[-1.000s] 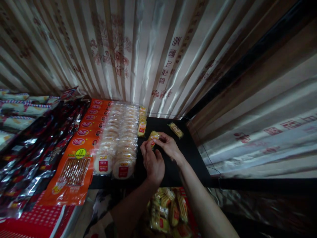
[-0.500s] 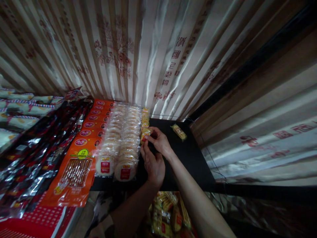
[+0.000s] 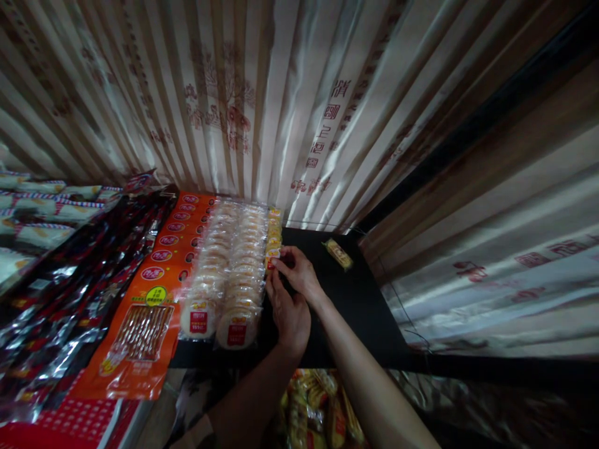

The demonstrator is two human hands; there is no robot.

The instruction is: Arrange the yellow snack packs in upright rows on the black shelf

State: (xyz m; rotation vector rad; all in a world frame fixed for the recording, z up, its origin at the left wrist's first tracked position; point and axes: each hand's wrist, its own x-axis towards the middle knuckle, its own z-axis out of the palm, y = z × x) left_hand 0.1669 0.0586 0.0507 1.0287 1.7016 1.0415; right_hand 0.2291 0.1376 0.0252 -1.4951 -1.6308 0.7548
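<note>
Pinching the small yellow plastic packet with a red label (image 3: 272, 257) between thumb and fingers, your right hand (image 3: 299, 272) had it at the near end of the narrow row of shiny yellow packets (image 3: 275, 226), which ran away from your fingertips toward the pale pleated fabric curtain (image 3: 299, 81). Your left hand (image 3: 291, 321) was just nearer to you, its fingers bent up close to the packet's near edge; whether they touched it, you could not tell from this view. Just left of your fingers lay the double column of round white crackers in clear wrappers (image 3: 236, 315). Well to the right of them, a loose yellow oblong packet (image 3: 337, 254) lay on the flat black tabletop (image 3: 369, 312). Below your hands, partly hidden by your forearms, was a heap of yellow packets (image 3: 309, 405).

A light pinch seemed right here, firm enough to guide the wrapper without crushing its contents. Keeping the packet in line with the row and its label toward you looked sound. With the crackers so close, any leftward push risked skewing their column; your left fingers were best placed to square the near edge.
</note>
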